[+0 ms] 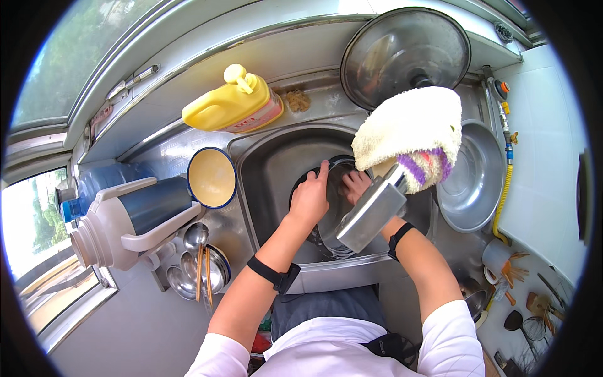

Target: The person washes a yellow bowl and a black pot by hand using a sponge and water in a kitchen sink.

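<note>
A round dark pan (301, 181) lies tilted in the stainless steel sink (268, 141), with what looks like water in it. At its left rim, my left hand (311, 195) grips the pan, the index finger stretched along the edge. My right hand (354, 186) reaches down inside the pan with bent fingers. Whether it holds anything cannot be made out. Over the right side of the pan juts a metal faucet (372, 214), which hides part of it. A cream cloth (410, 132) with purple stripes hangs over the faucet's top.
Behind the sink stand a yellow detergent jug (235, 106) and a large pot lid (405, 52). A metal basin (471, 176) leans at right. Along the left are an enamel bowl (212, 177), a thermos flask (150, 205) and stacked metal bowls (202, 271) with chopsticks (208, 273).
</note>
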The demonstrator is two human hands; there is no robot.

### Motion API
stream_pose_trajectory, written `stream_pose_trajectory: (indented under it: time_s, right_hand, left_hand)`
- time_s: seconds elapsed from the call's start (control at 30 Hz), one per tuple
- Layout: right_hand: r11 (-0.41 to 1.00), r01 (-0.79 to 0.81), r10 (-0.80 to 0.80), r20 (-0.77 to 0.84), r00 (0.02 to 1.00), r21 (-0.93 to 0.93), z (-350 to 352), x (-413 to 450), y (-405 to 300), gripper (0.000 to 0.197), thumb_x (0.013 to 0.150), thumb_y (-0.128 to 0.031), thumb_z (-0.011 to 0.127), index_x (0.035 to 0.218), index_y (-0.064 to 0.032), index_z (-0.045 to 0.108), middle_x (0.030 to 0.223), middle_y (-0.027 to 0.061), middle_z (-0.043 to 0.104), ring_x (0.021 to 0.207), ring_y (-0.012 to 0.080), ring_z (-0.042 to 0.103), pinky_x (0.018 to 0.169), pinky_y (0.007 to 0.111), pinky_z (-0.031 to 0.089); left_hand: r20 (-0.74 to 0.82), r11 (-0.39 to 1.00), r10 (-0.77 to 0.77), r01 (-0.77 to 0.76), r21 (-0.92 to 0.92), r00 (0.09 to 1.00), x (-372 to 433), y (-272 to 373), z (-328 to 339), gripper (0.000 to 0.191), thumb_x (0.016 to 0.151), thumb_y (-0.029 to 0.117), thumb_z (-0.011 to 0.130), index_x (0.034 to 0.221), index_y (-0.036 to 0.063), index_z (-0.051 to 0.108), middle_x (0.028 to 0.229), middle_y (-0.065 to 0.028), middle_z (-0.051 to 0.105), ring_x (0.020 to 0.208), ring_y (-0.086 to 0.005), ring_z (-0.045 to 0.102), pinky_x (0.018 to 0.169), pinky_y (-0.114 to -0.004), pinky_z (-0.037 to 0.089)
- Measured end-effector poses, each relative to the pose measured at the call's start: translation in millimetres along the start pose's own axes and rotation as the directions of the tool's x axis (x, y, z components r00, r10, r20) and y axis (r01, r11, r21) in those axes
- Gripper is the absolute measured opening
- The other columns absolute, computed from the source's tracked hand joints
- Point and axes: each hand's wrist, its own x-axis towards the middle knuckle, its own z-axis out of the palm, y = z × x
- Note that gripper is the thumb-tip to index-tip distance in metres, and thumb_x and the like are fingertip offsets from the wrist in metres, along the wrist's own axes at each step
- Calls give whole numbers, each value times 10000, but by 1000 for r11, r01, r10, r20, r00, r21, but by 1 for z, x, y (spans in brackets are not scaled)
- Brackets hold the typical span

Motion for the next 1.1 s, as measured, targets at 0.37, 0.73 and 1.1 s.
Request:
stream_pose_trajectory:
  time_s: [0.37, 0.73, 1.1]
  right_hand:
    - [999, 43, -49, 218, 975, 33, 39, -36, -3, 219, 583, -207, 493, 762, -106, 569, 840, 79, 470, 849, 223, 445, 699, 303, 400]
    - [863, 285, -170, 292, 941, -416, -9, -7, -26, 165, 642, -178, 450, 652, -87, 587, 828, 50, 501, 827, 198, 417, 719, 310, 318]
    - [938, 56, 268, 820, 506, -341, -42, -11, -66, 214, 662, -161, 489, 854, -117, 576, 910, 56, 545, 854, 209, 505, 667, 312, 399]
  left_hand:
    - [110, 996, -84, 82, 27, 990, 4, -31, 10, 662, 576, -20, 495, 1153, 231, 291, 870, -200, 473, 755, -363, 500, 665, -401, 414]
    - [42, 991, -135, 136, -8, 990, -4, -46, 22, 670, 590, -46, 422, 1169, 244, 250, 795, -212, 479, 723, -382, 489, 667, -422, 395]
    - [-41, 974, -162, 154, -165, 986, -17, -27, 41, 713, 596, -49, 439, 1197, 237, 184, 802, -216, 460, 690, -391, 487, 633, -438, 396]
